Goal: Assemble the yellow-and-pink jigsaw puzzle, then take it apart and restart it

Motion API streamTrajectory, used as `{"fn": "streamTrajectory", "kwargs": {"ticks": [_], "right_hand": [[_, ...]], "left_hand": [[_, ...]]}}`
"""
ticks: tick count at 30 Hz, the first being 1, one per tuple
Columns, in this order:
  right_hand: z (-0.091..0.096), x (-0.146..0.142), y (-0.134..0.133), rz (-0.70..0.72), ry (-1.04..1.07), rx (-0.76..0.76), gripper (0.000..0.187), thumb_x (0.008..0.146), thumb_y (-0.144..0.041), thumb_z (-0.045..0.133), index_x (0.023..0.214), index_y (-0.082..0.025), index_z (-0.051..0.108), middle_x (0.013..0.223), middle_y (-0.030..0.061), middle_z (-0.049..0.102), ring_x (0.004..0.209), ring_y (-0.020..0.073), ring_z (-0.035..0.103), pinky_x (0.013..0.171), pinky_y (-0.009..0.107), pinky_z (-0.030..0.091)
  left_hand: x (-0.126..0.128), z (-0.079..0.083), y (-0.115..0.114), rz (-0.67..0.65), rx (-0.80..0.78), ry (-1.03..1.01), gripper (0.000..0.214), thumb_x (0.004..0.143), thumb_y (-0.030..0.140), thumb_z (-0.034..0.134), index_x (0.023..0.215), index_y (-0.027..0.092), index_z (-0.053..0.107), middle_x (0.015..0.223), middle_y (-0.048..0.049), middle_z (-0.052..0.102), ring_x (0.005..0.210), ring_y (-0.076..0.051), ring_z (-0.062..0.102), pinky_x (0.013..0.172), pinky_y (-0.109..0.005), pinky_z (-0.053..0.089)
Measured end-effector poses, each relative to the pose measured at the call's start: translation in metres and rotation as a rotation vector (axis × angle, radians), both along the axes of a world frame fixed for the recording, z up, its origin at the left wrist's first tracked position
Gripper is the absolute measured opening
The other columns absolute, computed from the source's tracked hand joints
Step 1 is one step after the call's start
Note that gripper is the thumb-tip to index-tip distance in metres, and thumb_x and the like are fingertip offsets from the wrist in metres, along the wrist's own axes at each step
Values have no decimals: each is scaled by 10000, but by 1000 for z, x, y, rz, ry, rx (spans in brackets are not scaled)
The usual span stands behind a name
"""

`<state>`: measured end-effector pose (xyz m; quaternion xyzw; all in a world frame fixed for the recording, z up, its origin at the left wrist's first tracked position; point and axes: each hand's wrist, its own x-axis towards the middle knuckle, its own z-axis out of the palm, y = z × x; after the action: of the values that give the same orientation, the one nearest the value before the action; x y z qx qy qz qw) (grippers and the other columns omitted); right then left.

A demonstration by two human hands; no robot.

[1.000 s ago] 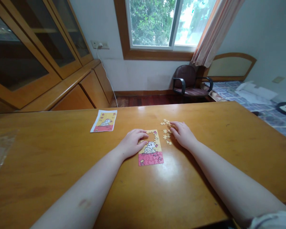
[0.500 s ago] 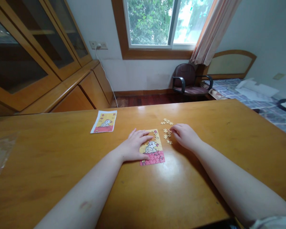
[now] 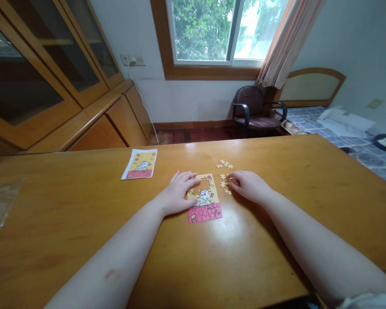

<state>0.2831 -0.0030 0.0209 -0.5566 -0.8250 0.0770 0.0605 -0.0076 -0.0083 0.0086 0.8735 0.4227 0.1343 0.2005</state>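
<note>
A partly assembled jigsaw puzzle (image 3: pixel 207 211) lies flat on the wooden table, pink at the bottom and yellow above, with a white cartoon animal in the middle. Bare table shows through a gap in its upper part. My left hand (image 3: pixel 179 194) rests over its left side, fingers spread, covering part of that edge. Just right of the puzzle, loose puzzle pieces (image 3: pixel 224 164) lie in two small groups, pale side up. My right hand (image 3: pixel 249 185) is at the nearer group, thumb and forefinger closed around a puzzle piece (image 3: pixel 229 180) that is mostly hidden by the fingertips.
A printed picture card (image 3: pixel 139 164) with the same design lies at the back left of the table (image 3: pixel 93 206). Clear plastic wrapping (image 3: pixel 1 206) is at the far left. Beyond the table stand a cabinet (image 3: pixel 96 116), an office chair (image 3: pixel 252 107) and a bed (image 3: pixel 328 122).
My left hand has drawn its thumb up off the pink area, uncovering more of the puzzle's lower left. My right hand has shifted slightly left and nearer to me among the loose pieces.
</note>
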Motion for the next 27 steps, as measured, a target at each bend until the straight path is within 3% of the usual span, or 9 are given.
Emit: {"fn": "streamTrajectory", "kwargs": {"ticks": [5,14,20,27], "right_hand": [[-1,-1,-1,-4,12,-45,292,885,-399,559,1094,-240,686,894,55,734,755,196,663,685,274,468],[7,5,-1,-69,52,-169,230,847,-322,598,1042,-275,709,877,19,744,727,187,663,637,260,453],[9,7,-1,-60,30,-131,243,869,-254,526,995,-290,730,958,9,744,843,191,667,698,258,451],[13,-4,-6,-186,-87,-89,290,864,-465,545,855,-223,703,869,58,706,761,194,619,622,266,383]], "left_hand": [[3,-1,-2,-14,-9,31,674,721,412,715,1348,262,519,1506,-117,369,1400,-353,301,1169,-611,104],[2,4,1,41,-12,-42,536,850,460,573,1340,249,517,1514,-117,359,1396,-326,317,1166,-588,165],[4,6,1,49,-11,-66,495,864,460,555,1307,240,548,1492,-117,396,1376,-326,354,1163,-586,179],[5,8,0,57,-8,-70,472,876,450,535,1296,235,554,1478,-111,415,1365,-305,368,1159,-559,217]]}}
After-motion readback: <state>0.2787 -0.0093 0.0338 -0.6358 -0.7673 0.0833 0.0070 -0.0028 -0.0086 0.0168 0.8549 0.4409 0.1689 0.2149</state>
